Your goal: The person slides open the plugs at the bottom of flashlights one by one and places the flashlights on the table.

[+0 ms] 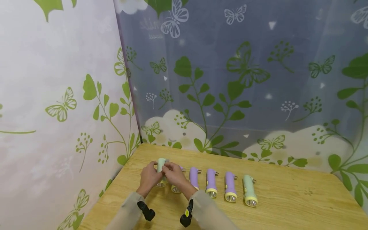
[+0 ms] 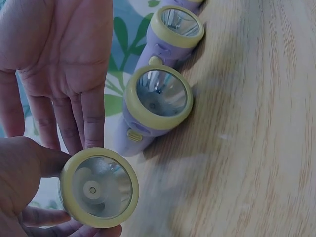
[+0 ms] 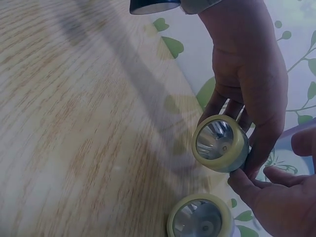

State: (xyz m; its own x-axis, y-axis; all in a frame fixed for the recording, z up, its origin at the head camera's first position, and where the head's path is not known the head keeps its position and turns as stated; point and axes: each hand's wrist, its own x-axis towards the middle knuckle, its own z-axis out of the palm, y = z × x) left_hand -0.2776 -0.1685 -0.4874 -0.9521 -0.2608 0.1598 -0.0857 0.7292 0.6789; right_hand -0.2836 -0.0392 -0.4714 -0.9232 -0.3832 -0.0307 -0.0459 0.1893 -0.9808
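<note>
My left hand [image 1: 149,177] grips a pale green flashlight [image 1: 161,163] at the left end of a row. In the left wrist view its pale yellow rim and round lens [image 2: 101,190] face the camera, with the thumb and fingers around the body. My right hand [image 1: 174,175] reaches across to the same flashlight, fingertips at its upper side near the plug prongs. Seen from the left wrist, the right hand's fingers [image 2: 64,118] are mostly straight. Just right of the held flashlight, a purple flashlight [image 1: 176,188] is largely hidden by my right hand.
Three more purple flashlights [image 1: 211,179] and a pale green one [image 1: 249,188] continue the row to the right, prongs sticking out near their tops. They lie on a wooden table [image 1: 299,198]. Patterned cloth walls [image 1: 201,95] stand behind and at the left.
</note>
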